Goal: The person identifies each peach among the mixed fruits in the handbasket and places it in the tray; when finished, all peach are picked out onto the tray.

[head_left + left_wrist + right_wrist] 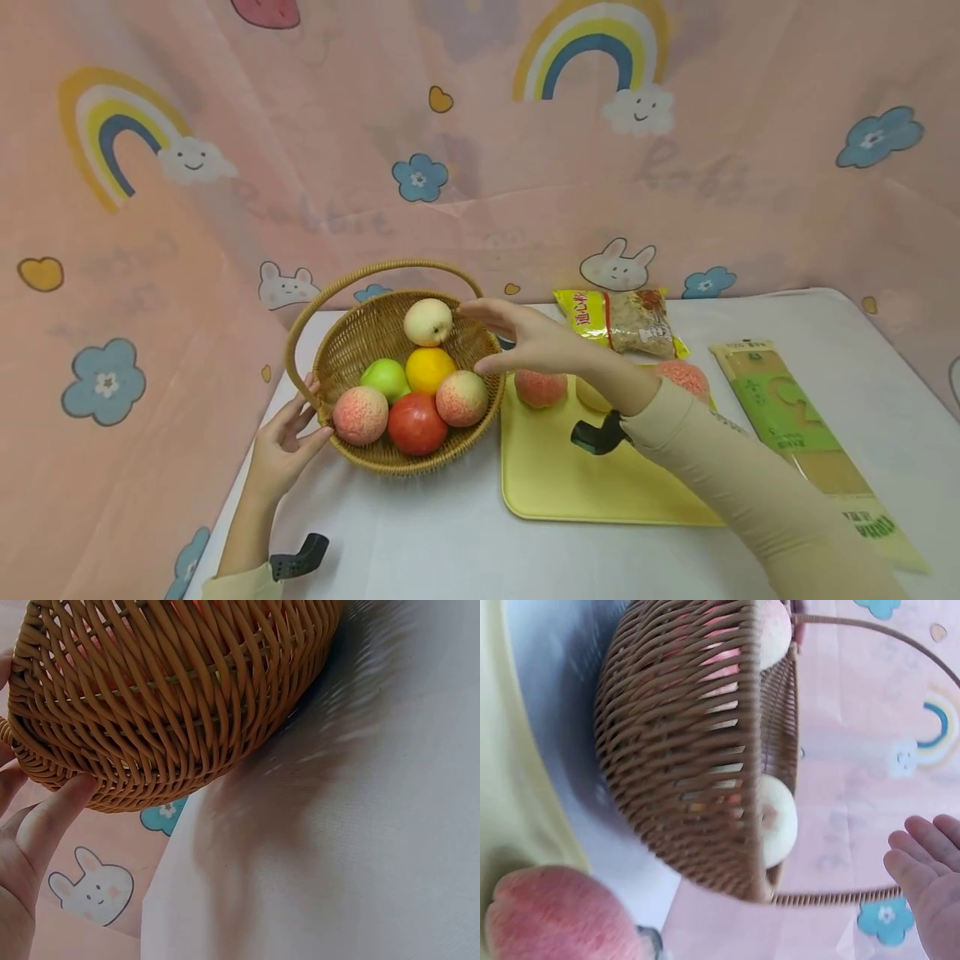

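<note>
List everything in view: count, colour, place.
Table: one, white, foreground
Backdrop: one, pink, behind table
Basket: one, brown, on table
Tray: one, yellow, beside basket
Peaches: four, pinkish, two in basket, two on tray
Other fruit: four, cream, green, orange, red, in basket
Half-hidden fruit: one, yellow, on tray
Food bag: one, yellow, behind tray
Long packet: one, green, right of tray
Wrist devices: two, black, above table
Sleeves: two, beige, lower frame
Left hand: one, bare, gripping basket
Right hand: one, bare, near basket
</note>
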Available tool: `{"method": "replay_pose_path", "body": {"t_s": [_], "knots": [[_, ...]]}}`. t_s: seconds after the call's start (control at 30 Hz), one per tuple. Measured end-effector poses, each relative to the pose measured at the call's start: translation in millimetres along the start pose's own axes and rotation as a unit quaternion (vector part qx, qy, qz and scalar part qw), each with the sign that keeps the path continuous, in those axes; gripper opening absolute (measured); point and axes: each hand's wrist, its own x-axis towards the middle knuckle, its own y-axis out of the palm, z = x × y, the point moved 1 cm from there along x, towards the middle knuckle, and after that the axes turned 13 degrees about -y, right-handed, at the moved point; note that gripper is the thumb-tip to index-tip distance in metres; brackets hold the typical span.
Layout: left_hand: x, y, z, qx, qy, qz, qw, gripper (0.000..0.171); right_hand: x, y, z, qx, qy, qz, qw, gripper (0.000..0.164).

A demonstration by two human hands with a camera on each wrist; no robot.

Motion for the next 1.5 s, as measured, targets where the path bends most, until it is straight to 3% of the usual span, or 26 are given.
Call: {"method": "replay_pose_path", "body": {"t_s": [0.27, 0.4, 0.77, 0.97, 1.2, 1.5], "knots": [[0.8, -2.0, 2.3, -0.019, 0.027, 0.003, 0.9994, 0.063, 53.9, 17.4, 2.6, -0.028, 0.001, 0.026, 0.999, 0.074], [0.2, -2.8, 2.5, -0.016, 0.02, 0.0, 0.9997, 0.062, 76.3, 22.1, -1.4, -0.031, 0.007, 0.034, 0.999, 0.075], [2.2, -5.9, 1.9, -0.011, 0.006, -0.007, 0.9999, 0.062, 119.2, 31.0, -23.7, -0.055, 0.098, 0.03, 0.993, 0.077], [2.1, -2.8, 2.8, -0.016, 0.005, -0.002, 0.9999, 0.063, 128.2, 34.2, -40.7, -0.016, 0.141, 0.015, 0.99, 0.078], [0.4, 0.1, 2.6, 0.007, -0.015, -0.012, 0.9998, 0.064, 123.2, 28.1, -57.6, -0.059, 0.168, 0.024, 0.984, 0.075], [1.4, -2.4, 3.5, 0.006, -0.016, -0.008, 0.9998, 0.065, 126.6, 27.6, -65.7, -0.105, 0.166, 0.052, 0.979, 0.076]]}}
